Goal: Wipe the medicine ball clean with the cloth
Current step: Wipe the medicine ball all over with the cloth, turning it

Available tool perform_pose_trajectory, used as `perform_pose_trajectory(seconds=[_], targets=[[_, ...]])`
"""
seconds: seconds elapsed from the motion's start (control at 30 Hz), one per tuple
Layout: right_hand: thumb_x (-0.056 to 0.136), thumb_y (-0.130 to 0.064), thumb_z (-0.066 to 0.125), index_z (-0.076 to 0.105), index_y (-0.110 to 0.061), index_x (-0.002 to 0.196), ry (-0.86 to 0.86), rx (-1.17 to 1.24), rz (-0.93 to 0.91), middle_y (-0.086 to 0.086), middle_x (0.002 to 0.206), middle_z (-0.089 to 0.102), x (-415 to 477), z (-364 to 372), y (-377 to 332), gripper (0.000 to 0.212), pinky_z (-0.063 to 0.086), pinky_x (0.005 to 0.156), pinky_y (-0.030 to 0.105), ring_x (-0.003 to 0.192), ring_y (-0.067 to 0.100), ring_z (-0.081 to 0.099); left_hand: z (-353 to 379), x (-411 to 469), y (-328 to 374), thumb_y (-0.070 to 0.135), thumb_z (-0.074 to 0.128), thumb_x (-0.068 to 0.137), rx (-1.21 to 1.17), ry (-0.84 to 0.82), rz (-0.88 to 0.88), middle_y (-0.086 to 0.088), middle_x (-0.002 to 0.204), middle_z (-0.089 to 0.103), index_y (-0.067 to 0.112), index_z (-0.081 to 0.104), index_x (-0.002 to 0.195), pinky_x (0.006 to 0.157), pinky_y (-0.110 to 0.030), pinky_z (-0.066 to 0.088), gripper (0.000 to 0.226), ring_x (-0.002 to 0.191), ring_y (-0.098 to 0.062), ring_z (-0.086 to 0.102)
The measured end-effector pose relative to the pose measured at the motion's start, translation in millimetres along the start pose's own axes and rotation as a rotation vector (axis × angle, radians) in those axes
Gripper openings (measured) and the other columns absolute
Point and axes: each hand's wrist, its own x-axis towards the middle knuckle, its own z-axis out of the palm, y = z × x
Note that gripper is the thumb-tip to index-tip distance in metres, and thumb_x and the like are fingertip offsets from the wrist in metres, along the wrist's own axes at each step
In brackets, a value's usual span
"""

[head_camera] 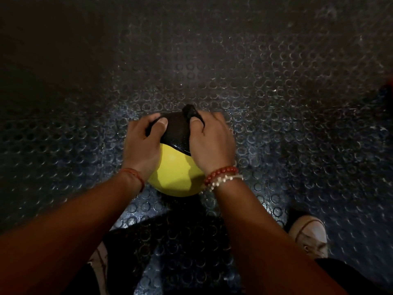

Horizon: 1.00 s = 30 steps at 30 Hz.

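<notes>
A medicine ball (pixel 174 175), yellow on the near side and black on the far side, sits on the floor between my feet. A black cloth (pixel 190 112) lies over its dark top, and it is hard to tell the two apart there. My right hand (pixel 210 141) rests on the ball's right side and pinches a bunched end of the cloth under the thumb. On the ball's left side, my left hand (pixel 142 145) pinches a dark strip, apparently the cloth's other end, between thumb and fingers.
The floor (pixel 276 81) is dark rubber matting with raised round studs, dimly lit. My right shoe (pixel 308 233) stands at the lower right and my left shoe (pixel 100 260) at the lower left. A dark reddish object (pixel 388 86) shows at the right edge.
</notes>
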Motion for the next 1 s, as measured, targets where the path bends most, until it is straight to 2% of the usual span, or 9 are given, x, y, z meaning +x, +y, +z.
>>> perform_pose_trajectory(seconds=[0.17, 0.3, 0.43, 0.53, 0.6, 0.7, 0.77, 0.87, 1.0], targets=[[0.095, -0.033, 0.041, 0.064, -0.014, 0.079, -0.244, 0.129, 0.146, 0.003, 0.086, 0.063, 42, -5, 3, 0.034, 0.040, 0.067, 0.030, 0.079, 0.020, 0.056, -2, -2, 0, 0.032, 0.057, 0.098, -0.003, -0.010, 0.001, 0.002, 0.120, 0.049, 0.031, 0.062, 0.114, 0.078, 0.004, 0.033, 0.016, 0.101, 0.000, 0.050], [0.098, -0.027, 0.039, 0.064, -0.005, 0.112, -0.397, 0.190, 0.366, 0.017, 0.122, 0.061, 52, -10, 15, 0.036, 0.044, 0.093, 0.035, 0.109, 0.032, 0.056, -1, -5, 1, 0.033, 0.058, 0.098, 0.001, 0.010, -0.002, 0.002, 0.121, 0.050, 0.031, 0.064, 0.115, 0.078, 0.004, 0.033, 0.019, 0.099, 0.003, 0.050], [0.095, -0.028, 0.044, 0.062, -0.001, 0.112, -0.346, 0.392, 0.568, 0.017, 0.119, 0.063, 39, -12, 25, 0.037, 0.044, 0.099, 0.043, 0.106, 0.032, 0.060, 2, -6, 5, 0.034, 0.058, 0.097, 0.000, 0.033, -0.018, 0.003, 0.122, 0.050, 0.025, 0.066, 0.120, 0.084, -0.005, 0.034, 0.026, 0.109, -0.007, 0.051], [0.097, -0.023, 0.039, 0.064, -0.005, 0.105, -0.146, 0.420, 0.534, 0.017, 0.114, 0.061, 20, -6, 29, 0.032, 0.043, 0.097, 0.045, 0.107, 0.033, 0.056, 3, -7, 7, 0.036, 0.058, 0.097, 0.009, 0.043, -0.020, 0.004, 0.122, 0.050, 0.025, 0.066, 0.121, 0.089, -0.014, 0.036, 0.028, 0.109, -0.008, 0.052], [0.094, -0.031, 0.040, 0.064, -0.018, 0.103, -0.014, 0.391, 0.491, 0.007, 0.111, 0.060, 4, -4, 24, 0.030, 0.045, 0.093, 0.041, 0.098, 0.025, 0.056, 4, -7, 7, 0.037, 0.057, 0.097, 0.027, 0.050, -0.020, 0.006, 0.121, 0.049, 0.026, 0.066, 0.122, 0.085, -0.009, 0.035, 0.028, 0.107, -0.007, 0.051], [0.096, -0.037, 0.039, 0.056, -0.025, 0.124, 0.039, 0.233, 0.332, -0.003, 0.122, 0.050, -15, 2, 14, 0.035, 0.040, 0.077, 0.026, 0.099, 0.017, 0.049, 3, -7, 7, 0.036, 0.056, 0.098, 0.050, 0.048, -0.008, 0.007, 0.120, 0.046, 0.024, 0.065, 0.124, 0.082, -0.004, 0.032, 0.030, 0.106, -0.007, 0.050], [0.094, -0.038, 0.041, 0.053, -0.028, 0.130, 0.085, 0.116, 0.162, -0.003, 0.127, 0.048, -20, 4, 7, 0.039, 0.042, 0.085, 0.031, 0.107, 0.020, 0.050, 3, -7, 6, 0.035, 0.055, 0.099, 0.061, 0.040, 0.010, 0.005, 0.119, 0.045, 0.023, 0.064, 0.125, 0.087, -0.009, 0.036, 0.030, 0.107, -0.007, 0.051], [0.092, -0.039, 0.041, 0.056, -0.027, 0.126, 0.071, -0.018, -0.033, -0.001, 0.124, 0.051, -13, 6, 0, 0.039, 0.044, 0.091, 0.041, 0.108, 0.025, 0.052, 1, -8, 4, 0.031, 0.055, 0.099, 0.055, 0.027, 0.035, 0.004, 0.117, 0.045, 0.022, 0.064, 0.124, 0.081, 0.002, 0.034, 0.027, 0.096, 0.005, 0.051], [0.094, -0.039, 0.039, 0.065, -0.025, 0.103, -0.133, -0.075, -0.048, 0.000, 0.102, 0.055, 20, -1, -3, 0.030, 0.039, 0.073, 0.031, 0.088, 0.019, 0.052, -1, -6, 1, 0.029, 0.056, 0.100, 0.036, 0.012, 0.030, 0.003, 0.117, 0.045, 0.024, 0.063, 0.121, 0.076, 0.009, 0.031, 0.023, 0.101, -0.003, 0.050]])
